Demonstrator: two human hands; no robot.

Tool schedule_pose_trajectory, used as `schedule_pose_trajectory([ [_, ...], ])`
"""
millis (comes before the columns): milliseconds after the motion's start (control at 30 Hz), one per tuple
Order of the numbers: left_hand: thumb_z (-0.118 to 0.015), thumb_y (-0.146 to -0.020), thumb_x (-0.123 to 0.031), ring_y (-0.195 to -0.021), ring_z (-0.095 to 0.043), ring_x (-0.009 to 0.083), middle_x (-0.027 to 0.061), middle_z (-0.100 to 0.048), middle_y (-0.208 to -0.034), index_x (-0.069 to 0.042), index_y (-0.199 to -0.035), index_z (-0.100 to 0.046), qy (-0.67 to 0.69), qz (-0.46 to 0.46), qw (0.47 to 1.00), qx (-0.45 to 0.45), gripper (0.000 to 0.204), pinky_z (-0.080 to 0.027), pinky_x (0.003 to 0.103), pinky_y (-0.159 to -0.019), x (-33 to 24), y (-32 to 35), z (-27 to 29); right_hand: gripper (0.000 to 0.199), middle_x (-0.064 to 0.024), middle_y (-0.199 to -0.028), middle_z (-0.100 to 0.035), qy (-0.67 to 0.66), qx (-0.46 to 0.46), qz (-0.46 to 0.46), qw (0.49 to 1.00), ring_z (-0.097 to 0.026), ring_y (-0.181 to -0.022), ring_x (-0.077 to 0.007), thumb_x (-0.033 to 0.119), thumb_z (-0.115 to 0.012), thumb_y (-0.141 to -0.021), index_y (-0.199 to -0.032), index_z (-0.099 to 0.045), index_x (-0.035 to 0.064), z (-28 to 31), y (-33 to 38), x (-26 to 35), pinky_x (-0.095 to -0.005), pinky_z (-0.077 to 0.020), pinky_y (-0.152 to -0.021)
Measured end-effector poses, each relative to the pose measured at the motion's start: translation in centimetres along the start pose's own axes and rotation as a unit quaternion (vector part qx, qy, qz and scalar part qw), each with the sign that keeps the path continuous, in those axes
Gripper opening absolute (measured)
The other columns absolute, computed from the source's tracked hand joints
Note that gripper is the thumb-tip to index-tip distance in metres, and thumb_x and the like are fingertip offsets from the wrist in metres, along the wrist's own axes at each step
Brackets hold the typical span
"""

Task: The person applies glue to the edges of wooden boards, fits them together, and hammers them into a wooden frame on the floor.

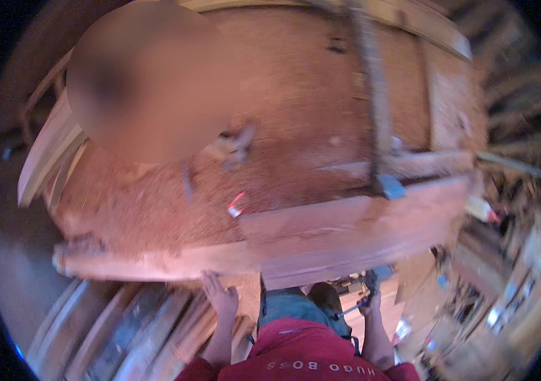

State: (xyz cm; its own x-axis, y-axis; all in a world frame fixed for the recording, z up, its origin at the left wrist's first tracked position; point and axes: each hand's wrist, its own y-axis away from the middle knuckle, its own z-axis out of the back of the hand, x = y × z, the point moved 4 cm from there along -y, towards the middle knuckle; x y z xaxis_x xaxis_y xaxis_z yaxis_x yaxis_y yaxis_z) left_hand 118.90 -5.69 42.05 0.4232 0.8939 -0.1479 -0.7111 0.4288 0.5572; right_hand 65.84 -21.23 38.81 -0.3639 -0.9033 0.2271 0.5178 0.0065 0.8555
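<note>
Long reddish plank (346, 235) spans frame center, lying on the sawdust-covered bench (296, 114). Looks heavy, stiff and rough-sawn; best taken at the near lower edge, 2 hands spread apart. Left hand (219, 295) is open, fingers splayed against that edge at lower center. Right hand (367, 298) is wrapped around a small dark tool (353, 308), lower right of center; motion blur hides detail.
</note>
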Motion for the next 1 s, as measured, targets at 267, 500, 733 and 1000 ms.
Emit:
schedule_pose_trajectory([
  [267,-0.062,-0.081,-0.024,-0.142,-0.019,0.0467,0.0330,-0.021,-0.151,0.008,-0.146,-0.024,-0.034,-0.199,0.979,-0.041,0.082,-0.023,0.051,-0.114,2.6,0.7,-5.7,0.036,-0.0022,-0.059,-0.039,-0.086,0.023,0.079,0.993,-0.044,-0.046,-0.0178,0.050,-0.049,-0.092,-0.088,-0.045,0.0141,3.4,-3.8,0.6,-0.0375,-0.0418,-0.041],
  [500,-0.062,-0.086,-0.028,-0.140,-0.026,0.0448,0.0340,-0.025,-0.149,0.007,-0.146,-0.025,-0.126,-0.306,0.940,0.086,0.078,-0.028,0.048,-0.112,-0.8,-6.2,-4.0,0.040,-0.0049,-0.073,-0.051,-0.131,0.041,0.056,0.989,-0.057,-0.056,-0.0208,0.050,-0.054,-0.093,-0.110,-0.054,0.0137,1.1,-0.6,-0.8,-0.0345,-0.0498,-0.047],
  [733,-0.062,-0.088,-0.029,-0.139,-0.029,0.0435,0.0343,-0.027,-0.149,0.007,-0.146,-0.025,-0.079,-0.318,0.904,0.275,0.078,-0.029,0.047,-0.112,-10.1,-4.8,-4.9,0.051,-0.0062,-0.081,-0.060,-0.099,0.050,0.174,0.979,-0.062,-0.065,-0.0201,0.056,-0.058,-0.089,-0.110,-0.064,0.0108,4.7,-0.6,-2.3,-0.0381,-0.0536,-0.058],
  [1000,-0.062,-0.090,-0.031,-0.138,-0.032,0.0419,0.0346,-0.028,-0.148,0.007,-0.146,-0.025,-0.187,-0.283,0.848,0.408,0.077,-0.031,0.045,-0.111,-18.1,4.2,-8.9,0.050,-0.0203,-0.096,-0.068,0.206,0.116,0.443,0.865,-0.066,-0.087,-0.0381,0.052,-0.051,-0.092,-0.103,-0.067,0.0062,13.2,0.8,-9.1,-0.0506,-0.0508,-0.074],
])
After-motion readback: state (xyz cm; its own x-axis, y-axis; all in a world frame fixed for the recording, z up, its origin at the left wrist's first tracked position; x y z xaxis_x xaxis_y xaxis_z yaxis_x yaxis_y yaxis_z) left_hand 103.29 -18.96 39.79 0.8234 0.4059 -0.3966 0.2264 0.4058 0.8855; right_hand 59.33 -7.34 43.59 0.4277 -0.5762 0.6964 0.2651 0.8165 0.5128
